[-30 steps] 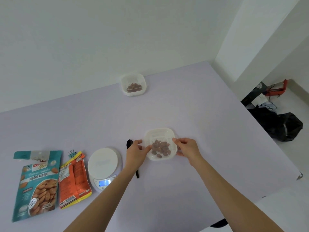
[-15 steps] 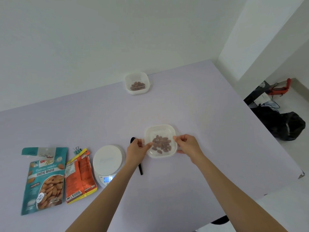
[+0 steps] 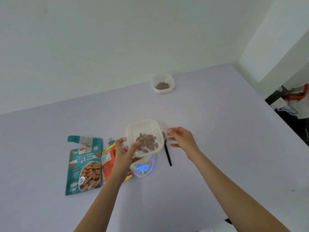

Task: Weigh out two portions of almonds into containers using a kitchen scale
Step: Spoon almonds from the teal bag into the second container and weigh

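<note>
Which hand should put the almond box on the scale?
Left. The left hand grips the container over the scale; the right hand is open beside it, touching nothing.

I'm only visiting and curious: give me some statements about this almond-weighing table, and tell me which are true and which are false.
1. The left hand holds the near container of almonds over the kitchen scale. True.
2. The right hand grips the black spoon. False: it is open, and the spoon lies on the table.
3. The far container is empty. False: it holds almonds.
4. The teal almond bag lies left of the scale. True.
5. The scale's display is dark. False: it glows blue.
</note>
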